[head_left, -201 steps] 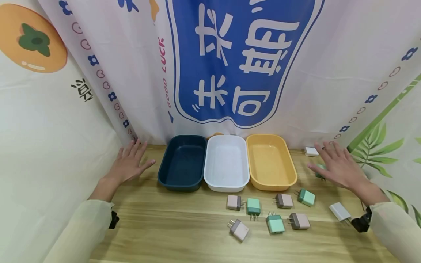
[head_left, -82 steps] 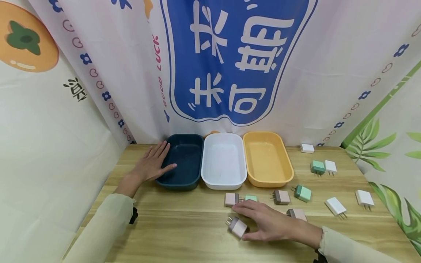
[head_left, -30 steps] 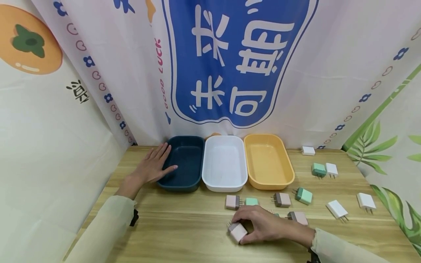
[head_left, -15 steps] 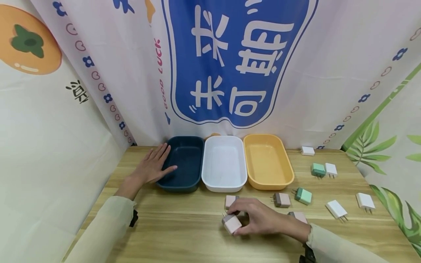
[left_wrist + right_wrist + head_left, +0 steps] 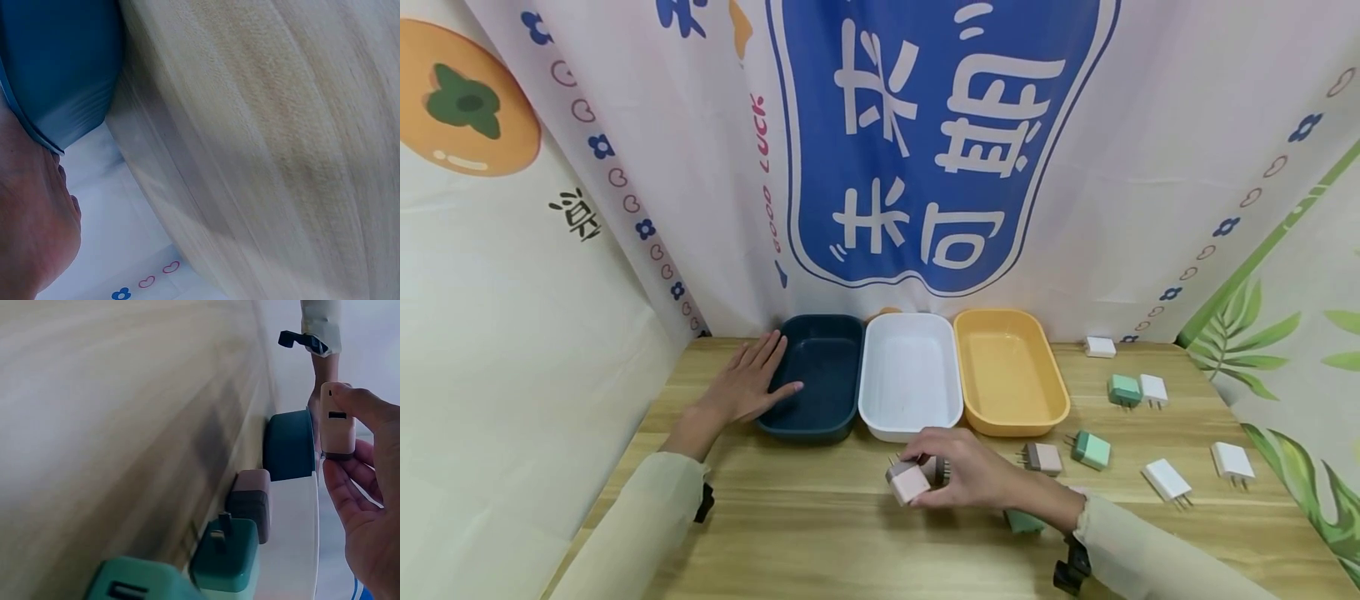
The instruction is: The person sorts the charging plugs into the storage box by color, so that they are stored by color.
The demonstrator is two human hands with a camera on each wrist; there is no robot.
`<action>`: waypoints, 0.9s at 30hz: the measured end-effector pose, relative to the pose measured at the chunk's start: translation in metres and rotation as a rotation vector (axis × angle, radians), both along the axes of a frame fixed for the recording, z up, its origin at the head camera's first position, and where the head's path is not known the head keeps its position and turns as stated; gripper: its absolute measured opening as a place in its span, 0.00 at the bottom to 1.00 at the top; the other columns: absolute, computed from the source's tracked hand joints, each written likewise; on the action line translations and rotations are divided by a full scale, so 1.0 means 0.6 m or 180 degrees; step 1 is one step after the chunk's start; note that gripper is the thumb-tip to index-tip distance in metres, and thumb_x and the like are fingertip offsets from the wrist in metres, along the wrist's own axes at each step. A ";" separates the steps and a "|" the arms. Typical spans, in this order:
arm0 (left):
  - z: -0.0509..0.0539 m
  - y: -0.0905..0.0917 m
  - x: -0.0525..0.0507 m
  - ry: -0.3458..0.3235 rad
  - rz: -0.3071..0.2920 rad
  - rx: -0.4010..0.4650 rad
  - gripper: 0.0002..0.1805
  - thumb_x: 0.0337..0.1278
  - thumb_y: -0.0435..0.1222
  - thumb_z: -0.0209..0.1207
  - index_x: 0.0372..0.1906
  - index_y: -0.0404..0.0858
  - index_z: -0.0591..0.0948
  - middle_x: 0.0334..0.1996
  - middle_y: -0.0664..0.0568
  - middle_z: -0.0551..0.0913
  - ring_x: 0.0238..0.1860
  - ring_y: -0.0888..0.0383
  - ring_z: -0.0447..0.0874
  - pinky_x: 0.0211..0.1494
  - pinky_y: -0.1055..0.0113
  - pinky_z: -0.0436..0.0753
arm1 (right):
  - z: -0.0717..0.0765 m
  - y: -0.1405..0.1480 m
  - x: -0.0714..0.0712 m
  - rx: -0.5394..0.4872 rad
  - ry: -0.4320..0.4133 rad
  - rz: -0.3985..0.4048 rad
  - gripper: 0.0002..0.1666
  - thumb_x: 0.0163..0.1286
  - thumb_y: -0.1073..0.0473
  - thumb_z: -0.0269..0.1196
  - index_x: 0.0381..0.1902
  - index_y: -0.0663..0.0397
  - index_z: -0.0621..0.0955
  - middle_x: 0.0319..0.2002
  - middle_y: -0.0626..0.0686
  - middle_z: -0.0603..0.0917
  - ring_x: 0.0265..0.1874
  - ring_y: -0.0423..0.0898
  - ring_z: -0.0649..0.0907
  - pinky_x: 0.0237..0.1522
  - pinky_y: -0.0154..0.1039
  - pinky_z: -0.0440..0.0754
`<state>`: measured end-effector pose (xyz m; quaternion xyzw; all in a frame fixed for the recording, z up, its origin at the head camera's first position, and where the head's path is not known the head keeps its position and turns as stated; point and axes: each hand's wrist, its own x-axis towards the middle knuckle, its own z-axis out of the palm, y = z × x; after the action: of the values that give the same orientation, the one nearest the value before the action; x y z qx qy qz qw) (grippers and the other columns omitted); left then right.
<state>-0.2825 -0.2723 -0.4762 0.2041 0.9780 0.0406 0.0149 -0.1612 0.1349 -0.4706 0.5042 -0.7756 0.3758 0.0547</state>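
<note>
My right hand (image 5: 964,472) pinches a pink and grey charger (image 5: 907,481) between thumb and fingers, in front of the white tray (image 5: 910,435). The right wrist view shows the same charger (image 5: 337,422) raised off the table, a port side facing the camera. Below it stand another pink charger (image 5: 251,500) and a green one (image 5: 224,556). My left hand (image 5: 741,387) rests on the left rim of the dark blue tray (image 5: 808,434), fingers straight and spread; in the left wrist view part of that hand (image 5: 37,212) touches the tray's edge.
A yellow tray (image 5: 1017,428) stands right of the white one. Right of my hand lie a pink charger (image 5: 1043,458), a green charger (image 5: 1092,449) and several white ones, such as one near the front (image 5: 1167,480). A green charger (image 5: 1024,522) is partly under my right forearm.
My right hand has closed on the pink charger, lifted it and carried it left and back toward the white tray. My left hand moved onto the dark blue tray's rim earlier and has stayed there.
</note>
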 end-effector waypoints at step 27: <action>-0.001 0.000 0.002 0.0053 -0.0016 -0.0038 0.54 0.76 0.68 0.44 0.86 0.32 0.47 0.86 0.37 0.44 0.86 0.38 0.40 0.85 0.37 0.43 | 0.036 -0.073 -0.071 -0.0409 -0.0671 -0.0572 0.27 0.57 0.56 0.84 0.53 0.56 0.87 0.48 0.50 0.89 0.44 0.42 0.88 0.50 0.43 0.91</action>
<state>-0.2810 -0.2722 -0.4767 0.2067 0.9778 0.0330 0.0082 -0.2038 0.0913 -0.4493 0.3861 -0.7934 0.4691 0.0385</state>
